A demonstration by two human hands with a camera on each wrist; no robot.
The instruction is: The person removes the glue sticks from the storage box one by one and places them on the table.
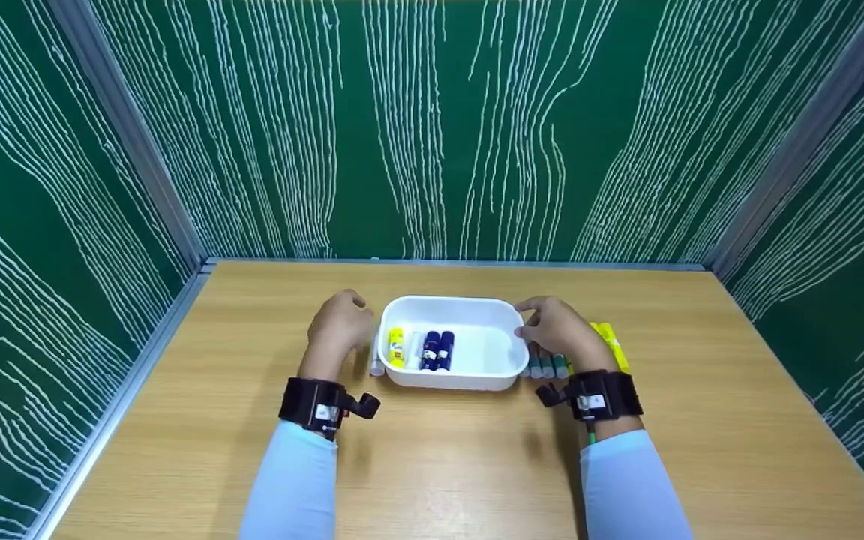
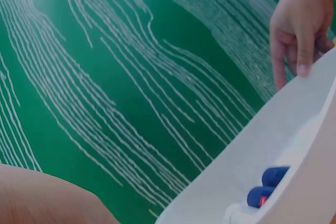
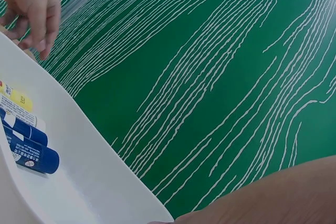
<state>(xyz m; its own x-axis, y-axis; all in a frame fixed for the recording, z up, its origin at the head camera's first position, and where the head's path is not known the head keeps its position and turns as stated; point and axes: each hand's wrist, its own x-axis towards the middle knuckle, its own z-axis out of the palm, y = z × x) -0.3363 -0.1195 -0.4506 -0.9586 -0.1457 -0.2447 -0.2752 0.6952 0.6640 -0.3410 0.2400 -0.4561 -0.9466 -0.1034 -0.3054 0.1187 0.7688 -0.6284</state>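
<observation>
A white plastic tray (image 1: 484, 381) stands on the table, holding a yellow glue stick (image 1: 396, 347), a white one and two dark blue glue sticks (image 1: 437, 351) side by side in its left half. At the tray's right end, my right hand (image 1: 558, 327) grips the rim, thumb inside and fingers outside in the left wrist view. Beyond the opposite end hangs my left hand (image 1: 342, 321), its fingers loosely bent and holding nothing. Beneath it, a pale stick with a grey end (image 1: 377, 366) lies against the tray's left side.
To the tray's right lie several grey- and green-ended sticks (image 1: 548, 366), partly hidden by my right hand. Yellow sticks (image 1: 612, 346) lie beyond that wrist. The wooden table (image 1: 432, 457) is bounded by green panels (image 1: 432, 135) with white wavy lines at the back and sides.
</observation>
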